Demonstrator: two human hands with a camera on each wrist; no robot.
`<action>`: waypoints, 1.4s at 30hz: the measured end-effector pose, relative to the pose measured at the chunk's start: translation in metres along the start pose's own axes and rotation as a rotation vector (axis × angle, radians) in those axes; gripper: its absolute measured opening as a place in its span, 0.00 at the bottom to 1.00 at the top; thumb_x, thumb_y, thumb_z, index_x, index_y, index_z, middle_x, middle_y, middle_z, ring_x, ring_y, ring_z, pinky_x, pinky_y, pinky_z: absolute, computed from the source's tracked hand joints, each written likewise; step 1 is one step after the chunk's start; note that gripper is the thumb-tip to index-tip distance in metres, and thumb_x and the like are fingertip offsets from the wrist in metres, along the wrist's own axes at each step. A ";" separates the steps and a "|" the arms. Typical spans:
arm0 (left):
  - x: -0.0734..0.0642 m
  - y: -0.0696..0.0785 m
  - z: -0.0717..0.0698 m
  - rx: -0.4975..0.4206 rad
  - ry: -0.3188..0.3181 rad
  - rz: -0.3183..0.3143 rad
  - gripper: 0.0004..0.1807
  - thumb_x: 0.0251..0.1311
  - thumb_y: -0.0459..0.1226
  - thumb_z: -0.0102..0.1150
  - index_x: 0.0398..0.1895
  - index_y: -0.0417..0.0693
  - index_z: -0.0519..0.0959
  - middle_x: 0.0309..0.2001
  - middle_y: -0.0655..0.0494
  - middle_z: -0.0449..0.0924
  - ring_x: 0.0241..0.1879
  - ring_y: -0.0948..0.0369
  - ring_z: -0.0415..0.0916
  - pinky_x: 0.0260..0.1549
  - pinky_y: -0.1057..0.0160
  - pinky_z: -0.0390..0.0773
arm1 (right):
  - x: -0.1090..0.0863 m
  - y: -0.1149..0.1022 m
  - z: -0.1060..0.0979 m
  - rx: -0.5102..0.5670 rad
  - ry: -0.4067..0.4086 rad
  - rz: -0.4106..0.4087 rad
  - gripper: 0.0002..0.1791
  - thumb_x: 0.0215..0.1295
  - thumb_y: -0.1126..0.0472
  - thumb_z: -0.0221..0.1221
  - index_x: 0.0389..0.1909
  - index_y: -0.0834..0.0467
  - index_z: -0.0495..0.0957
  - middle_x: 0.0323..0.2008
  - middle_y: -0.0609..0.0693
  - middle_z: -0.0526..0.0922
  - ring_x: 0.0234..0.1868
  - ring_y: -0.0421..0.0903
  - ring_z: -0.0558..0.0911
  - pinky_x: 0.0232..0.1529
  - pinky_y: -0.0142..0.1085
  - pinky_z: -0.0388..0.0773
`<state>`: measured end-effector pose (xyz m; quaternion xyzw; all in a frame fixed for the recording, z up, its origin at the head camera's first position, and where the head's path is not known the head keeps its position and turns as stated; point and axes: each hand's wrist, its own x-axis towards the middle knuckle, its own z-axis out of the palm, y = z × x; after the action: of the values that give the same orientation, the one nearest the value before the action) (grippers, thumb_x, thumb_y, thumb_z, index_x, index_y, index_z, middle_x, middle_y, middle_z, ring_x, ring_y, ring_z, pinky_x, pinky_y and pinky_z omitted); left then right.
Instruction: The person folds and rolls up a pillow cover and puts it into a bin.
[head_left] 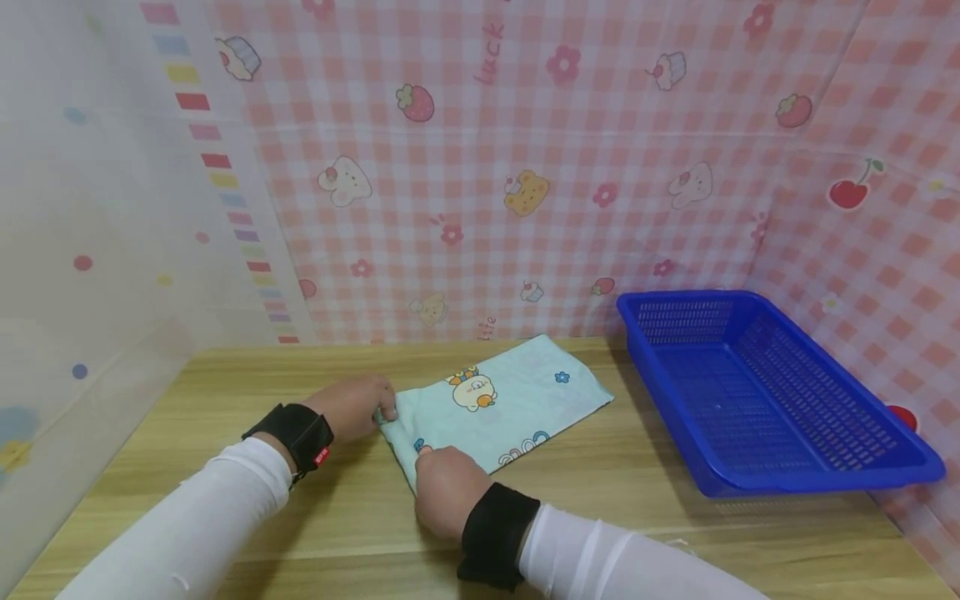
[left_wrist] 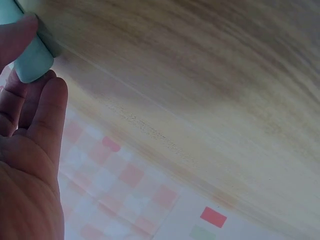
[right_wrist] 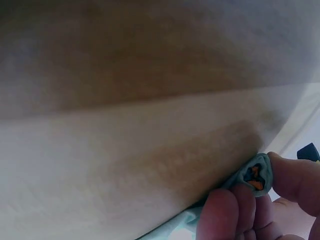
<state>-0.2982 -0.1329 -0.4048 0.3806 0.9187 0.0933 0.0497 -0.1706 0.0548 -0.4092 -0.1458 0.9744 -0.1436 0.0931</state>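
A mint-green cloth [head_left: 517, 392] printed with a cartoon bear, flowers and rainbows lies in a flat strip, slanting up to the right. Its near-left end is turned over into a small roll. My left hand [head_left: 358, 407] holds the far end of this roll; in the left wrist view the thumb [left_wrist: 20, 37] lies on one side of the rolled cloth [left_wrist: 35, 62] and the fingers on the other. At the near end my right hand [head_left: 450, 492] pinches the roll. The right wrist view shows the spiral end of the cloth [right_wrist: 257, 175] between thumb and fingers, with orange print inside.
To the right stands a blue plastic basket [head_left: 678, 417] with perforated walls, nothing visible inside it. The wooden table [head_left: 360, 533] is backed by a pink checked curtain [head_left: 465, 275], with another printed sheet on the left [head_left: 97, 208].
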 end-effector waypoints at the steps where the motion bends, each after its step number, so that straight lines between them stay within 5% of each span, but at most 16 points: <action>1: 0.000 0.000 0.000 0.002 0.000 0.003 0.13 0.54 0.21 0.70 0.36 0.48 0.88 0.40 0.60 0.82 0.42 0.64 0.79 0.48 0.61 0.83 | 0.000 0.001 -0.001 0.011 -0.003 -0.005 0.07 0.67 0.64 0.64 0.44 0.61 0.82 0.23 0.48 0.77 0.23 0.43 0.73 0.25 0.35 0.71; 3: 0.000 0.000 0.000 0.009 -0.002 0.002 0.12 0.56 0.23 0.72 0.37 0.49 0.89 0.40 0.60 0.82 0.43 0.63 0.80 0.49 0.60 0.83 | -0.001 0.003 -0.003 0.030 -0.006 -0.021 0.04 0.65 0.65 0.66 0.35 0.58 0.80 0.21 0.46 0.74 0.22 0.43 0.72 0.25 0.34 0.70; 7: 0.000 0.000 0.000 0.012 -0.004 -0.019 0.09 0.59 0.27 0.72 0.38 0.50 0.89 0.41 0.60 0.83 0.44 0.61 0.81 0.51 0.57 0.83 | 0.000 0.010 -0.006 0.092 -0.019 -0.034 0.17 0.63 0.65 0.66 0.17 0.54 0.73 0.18 0.42 0.71 0.20 0.41 0.68 0.24 0.31 0.65; 11: 0.000 0.002 0.000 -0.010 -0.001 -0.048 0.07 0.63 0.29 0.70 0.39 0.52 0.89 0.43 0.60 0.85 0.47 0.60 0.82 0.53 0.55 0.83 | 0.003 0.017 -0.007 0.204 -0.044 0.003 0.25 0.64 0.65 0.66 0.09 0.53 0.69 0.14 0.41 0.67 0.18 0.41 0.66 0.23 0.31 0.62; 16: 0.004 0.000 0.001 -0.024 -0.018 -0.063 0.08 0.67 0.30 0.66 0.40 0.53 0.89 0.45 0.58 0.86 0.50 0.58 0.83 0.55 0.53 0.82 | 0.004 0.021 -0.013 0.240 -0.080 0.056 0.21 0.65 0.63 0.66 0.13 0.53 0.73 0.14 0.43 0.69 0.18 0.42 0.69 0.22 0.32 0.64; 25: 0.019 0.000 0.003 0.008 -0.072 -0.077 0.07 0.71 0.34 0.63 0.39 0.52 0.89 0.42 0.59 0.87 0.44 0.61 0.82 0.49 0.57 0.83 | 0.009 0.027 -0.021 0.066 -0.120 0.020 0.20 0.65 0.60 0.63 0.14 0.54 0.72 0.16 0.44 0.69 0.20 0.42 0.68 0.25 0.31 0.65; 30: 0.022 0.005 0.001 0.033 -0.064 -0.109 0.05 0.66 0.33 0.69 0.33 0.52 0.87 0.37 0.61 0.84 0.38 0.64 0.78 0.42 0.60 0.81 | 0.009 0.026 -0.018 0.187 -0.117 0.044 0.14 0.66 0.65 0.63 0.21 0.55 0.74 0.20 0.45 0.71 0.24 0.43 0.70 0.28 0.32 0.66; 33: 0.021 0.007 0.002 0.006 -0.015 -0.111 0.12 0.61 0.29 0.69 0.25 0.56 0.83 0.32 0.66 0.78 0.32 0.66 0.72 0.35 0.65 0.76 | 0.008 0.023 -0.015 0.250 -0.079 0.050 0.11 0.64 0.70 0.63 0.25 0.55 0.74 0.23 0.46 0.72 0.27 0.44 0.71 0.30 0.33 0.67; 38: 0.014 0.008 0.003 -0.020 0.050 -0.028 0.20 0.55 0.21 0.63 0.15 0.53 0.73 0.23 0.66 0.63 0.25 0.66 0.59 0.28 0.68 0.64 | 0.003 0.015 -0.011 0.122 -0.022 -0.010 0.07 0.63 0.70 0.64 0.35 0.54 0.82 0.28 0.45 0.80 0.30 0.42 0.75 0.35 0.32 0.73; 42: 0.007 0.009 0.001 -0.004 0.037 -0.019 0.13 0.57 0.23 0.68 0.26 0.51 0.86 0.30 0.65 0.78 0.33 0.67 0.73 0.38 0.64 0.79 | -0.002 0.007 -0.008 -0.005 0.003 -0.063 0.07 0.66 0.66 0.65 0.41 0.53 0.87 0.32 0.44 0.85 0.33 0.39 0.79 0.40 0.33 0.79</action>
<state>-0.2973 -0.1214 -0.4043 0.3697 0.9229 0.1017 0.0341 -0.1724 0.0635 -0.4032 -0.1764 0.9698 -0.1440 0.0867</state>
